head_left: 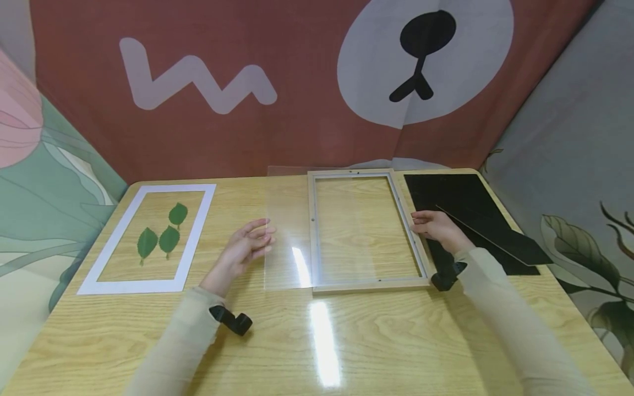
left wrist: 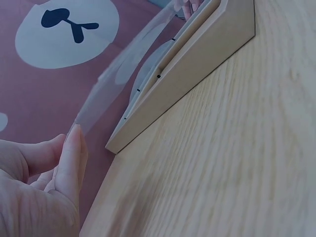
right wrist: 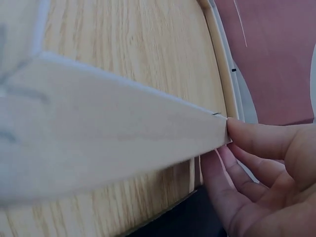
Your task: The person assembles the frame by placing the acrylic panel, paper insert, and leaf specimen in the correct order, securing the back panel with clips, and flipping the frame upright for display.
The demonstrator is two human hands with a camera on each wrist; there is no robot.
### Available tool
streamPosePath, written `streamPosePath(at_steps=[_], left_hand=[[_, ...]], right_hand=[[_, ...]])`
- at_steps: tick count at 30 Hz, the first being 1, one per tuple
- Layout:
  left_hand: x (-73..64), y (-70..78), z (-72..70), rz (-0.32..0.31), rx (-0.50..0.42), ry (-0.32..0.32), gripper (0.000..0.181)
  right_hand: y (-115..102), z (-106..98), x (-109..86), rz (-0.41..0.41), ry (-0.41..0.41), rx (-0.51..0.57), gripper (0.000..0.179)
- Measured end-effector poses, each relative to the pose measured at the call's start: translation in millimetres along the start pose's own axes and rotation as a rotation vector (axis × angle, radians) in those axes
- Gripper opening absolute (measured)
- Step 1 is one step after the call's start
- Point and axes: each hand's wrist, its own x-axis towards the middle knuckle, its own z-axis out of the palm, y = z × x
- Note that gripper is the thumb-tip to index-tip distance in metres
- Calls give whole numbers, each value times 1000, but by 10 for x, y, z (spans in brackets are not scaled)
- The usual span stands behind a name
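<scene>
The clear sheet (head_left: 287,220), flat face upward, lies over the left part of the wooden frame (head_left: 402,195) and passes its left side; its long axis runs near to far. Probably it is light, slippery and somewhat bendable, better held by edges. The left hand (head_left: 244,247) pinches its left edge; the right hand's (head_left: 437,231) fingers grip the frame's right bar.

Draped work nook, wider room unclear: wood-grain counter (head_left: 396,341), cartoon-face backdrop (head_left: 307,135) behind, floral hangings (head_left: 559,137) at sides.
</scene>
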Motion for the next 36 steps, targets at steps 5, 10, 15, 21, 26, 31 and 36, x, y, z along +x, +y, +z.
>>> streamPosePath(at_steps=[5,10,15,21,26,31,36], left_hand=[[31,-30,27,-6,-17,-2,55],[53,-58,41,-12,-41,-11,55],[80,-79,64,-17,-49,-19,55],[119,-106,91,-12,-43,-10,55],[164,-116,109,-17,-50,14,55],[199,-123,126,-23,-45,30,54],[229,-131,165,-12,-39,27,54]], right_hand=[[2,32,-23,-15,-12,19,54],[-11,92,-17,-22,-22,38,53],[-39,137,-2,-26,-29,71,54],[-111,196,-16,-28,-39,87,55],[-152,237,-20,-25,-40,96,54],[-146,252,-12,-18,-40,92,53],[-138,260,-1,-23,-40,91,52]])
